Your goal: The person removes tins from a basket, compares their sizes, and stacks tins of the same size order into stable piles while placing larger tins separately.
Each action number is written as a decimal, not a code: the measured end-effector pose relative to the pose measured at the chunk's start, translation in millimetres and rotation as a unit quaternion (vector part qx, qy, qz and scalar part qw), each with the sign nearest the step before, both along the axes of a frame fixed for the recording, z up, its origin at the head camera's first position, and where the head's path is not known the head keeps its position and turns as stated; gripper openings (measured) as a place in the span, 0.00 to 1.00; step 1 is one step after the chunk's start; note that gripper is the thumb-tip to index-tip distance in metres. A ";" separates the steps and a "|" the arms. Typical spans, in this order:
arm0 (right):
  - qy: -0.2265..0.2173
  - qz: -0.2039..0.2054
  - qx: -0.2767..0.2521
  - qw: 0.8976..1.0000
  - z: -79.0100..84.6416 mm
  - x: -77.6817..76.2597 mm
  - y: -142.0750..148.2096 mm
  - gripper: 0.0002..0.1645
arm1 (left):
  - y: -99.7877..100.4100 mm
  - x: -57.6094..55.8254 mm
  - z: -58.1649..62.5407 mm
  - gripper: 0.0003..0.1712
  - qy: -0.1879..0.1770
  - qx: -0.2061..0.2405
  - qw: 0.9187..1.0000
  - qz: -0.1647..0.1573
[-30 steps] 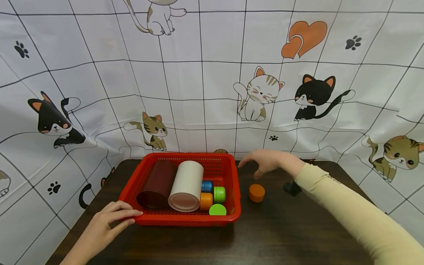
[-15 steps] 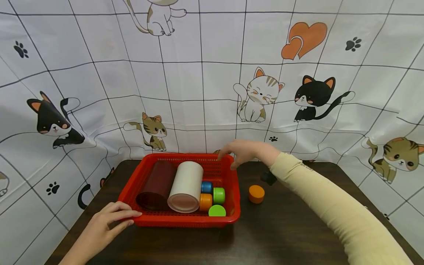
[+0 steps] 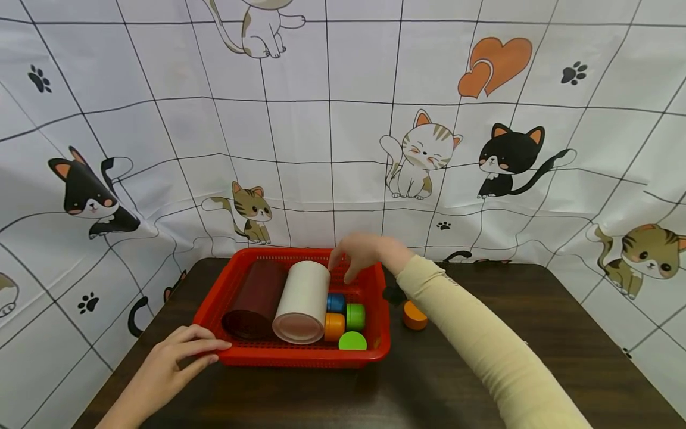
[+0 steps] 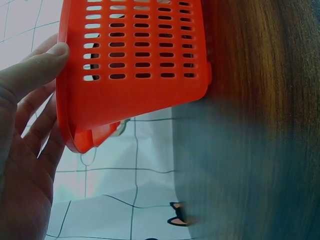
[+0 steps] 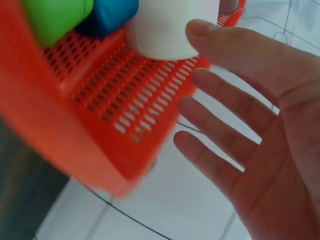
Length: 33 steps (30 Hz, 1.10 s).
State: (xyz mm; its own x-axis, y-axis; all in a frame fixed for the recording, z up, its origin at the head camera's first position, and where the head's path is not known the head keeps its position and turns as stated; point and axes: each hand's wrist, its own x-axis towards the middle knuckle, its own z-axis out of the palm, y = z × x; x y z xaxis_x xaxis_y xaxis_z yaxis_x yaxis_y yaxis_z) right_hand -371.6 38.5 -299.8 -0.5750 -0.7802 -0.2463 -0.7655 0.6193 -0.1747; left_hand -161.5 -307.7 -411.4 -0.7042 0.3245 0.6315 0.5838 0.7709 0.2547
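A red perforated plastic basket (image 3: 300, 356) stands on the table. Lying in it are a dark brown cylinder (image 3: 258, 292) and a white cylinder (image 3: 304, 292). My left hand (image 3: 166, 369) holds the basket's rim at the near left corner; in the left wrist view the thumb is on the rim and the fingers are behind it. Over the basket's back right part is my right hand (image 3: 360, 253), holding nothing. In the right wrist view its spread thumb and fingers are beside the white cylinder (image 5: 172, 30); whether the thumb touches it I cannot tell.
Right of the white cylinder, the basket holds a blue piece (image 3: 336, 303), an orange piece (image 3: 334, 327) and two green pieces, one upright (image 3: 352, 341). Outside it, an orange round block (image 3: 414, 317) sits on the dark wood table (image 3: 455, 381). A cat-patterned sheet (image 3: 332, 131) hangs behind.
My right hand has moved left from beside the basket to above its inside, near the white cylinder. My left hand stays at the rim.
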 end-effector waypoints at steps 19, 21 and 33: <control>-0.093 -0.026 -0.011 0.995 -33.2 0.4 -19.0 0.14 | -1.3 -0.6 5.7 0.31 0.011 -0.003 1.000 -0.002; -0.092 -0.039 0.000 0.995 -36.3 0.2 -20.4 0.14 | -1.0 -0.5 5.2 0.31 0.012 -0.003 1.000 -0.002; -0.092 -0.087 0.012 0.992 -43.0 -1.8 -20.2 0.14 | -0.4 1.0 1.8 0.30 0.009 -0.004 1.000 -0.004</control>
State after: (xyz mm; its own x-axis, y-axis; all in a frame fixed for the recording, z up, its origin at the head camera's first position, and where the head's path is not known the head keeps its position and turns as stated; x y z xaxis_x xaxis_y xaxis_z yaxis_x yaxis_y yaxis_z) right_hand -373.5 18.3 -342.8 -0.6442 -0.6656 -0.3767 -0.6025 0.7451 -0.2862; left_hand -160.4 -308.1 -409.6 -0.6902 0.3346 0.6416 0.5942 0.7682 0.2385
